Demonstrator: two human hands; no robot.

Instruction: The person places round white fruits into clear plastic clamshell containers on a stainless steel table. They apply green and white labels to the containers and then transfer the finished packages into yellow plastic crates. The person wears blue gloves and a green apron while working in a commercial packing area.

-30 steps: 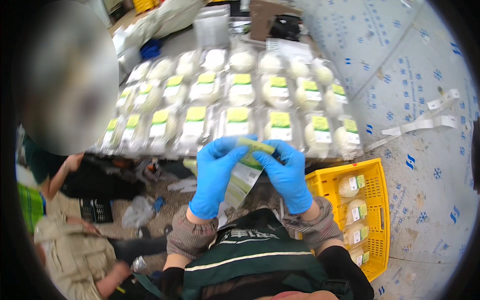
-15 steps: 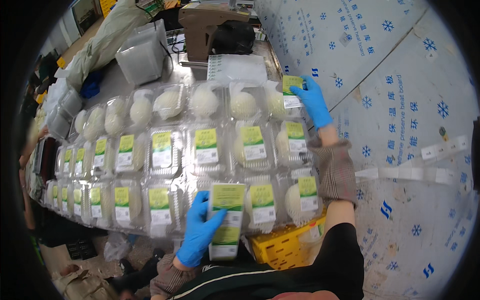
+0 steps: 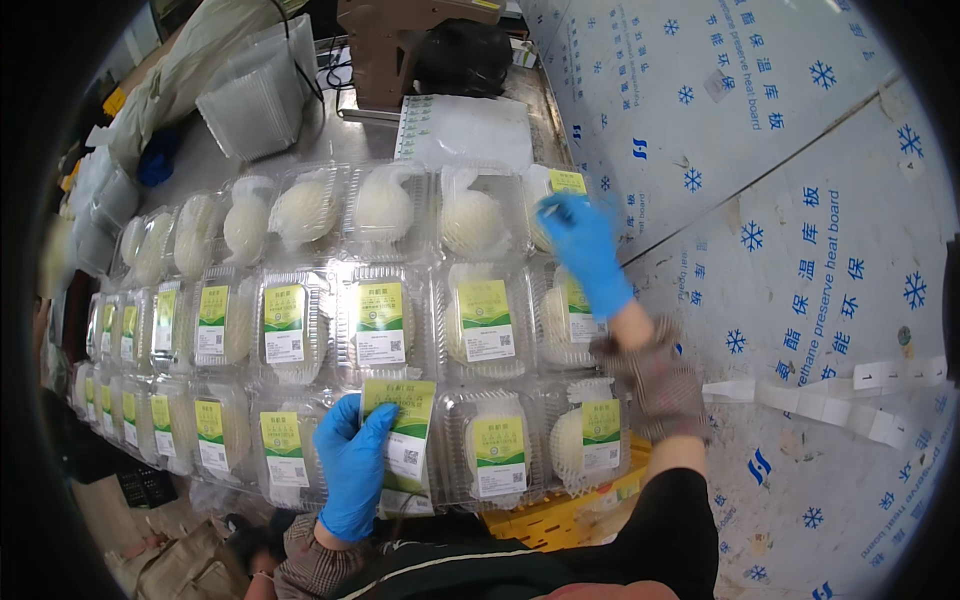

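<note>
My left hand (image 3: pixel 348 465), in a blue glove, grips a strip of green-and-white labels (image 3: pixel 405 440) over the front row. My right hand (image 3: pixel 585 250), also gloved, is at the back-right clamshell container, its bent fingertips blurred just below a green label (image 3: pixel 566 180) on the lid; what they hold, if anything, is unclear. Several rows of clear clamshells (image 3: pixel 450 395) hold pale round produce in white foam nets. The front and middle rows bear labels; most back-row lids (image 3: pixel 385 205) are bare.
White sheets (image 3: pixel 470 130), a brown machine (image 3: pixel 380 55) and stacked clear trays (image 3: pixel 250 95) stand behind the containers. A printed panel (image 3: pixel 750 250) with white strips (image 3: pixel 830 405) fills the right. A yellow crate (image 3: pixel 555 525) is below the table edge. Another person (image 3: pixel 190 570) is partly visible lower left.
My hands have moved apart since a second ago. Since half a second ago my right hand has shifted left and lower, leaving the green label on the back-right lid. My left hand has moved left.
</note>
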